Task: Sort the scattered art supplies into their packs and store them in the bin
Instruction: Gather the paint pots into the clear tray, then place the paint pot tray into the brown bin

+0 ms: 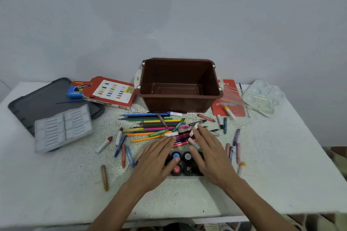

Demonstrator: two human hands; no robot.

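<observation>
Pencils (150, 120) lie sideways before the bin (178, 102) on the white table (56, 184). Left hand (155, 163), right hand (212, 157): flat, empty.

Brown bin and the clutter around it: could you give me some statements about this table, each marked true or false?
1. The brown bin is empty. True.
2. Both hands are clenched fists. False: the left hand and right hand are open, fingers straight, over the paint bottles.
3. The clear palette lies right of the bin. True.
4. The grey insert tray sits in the bin. False: it lies at the left of the table, partly on the dark lid.
</observation>
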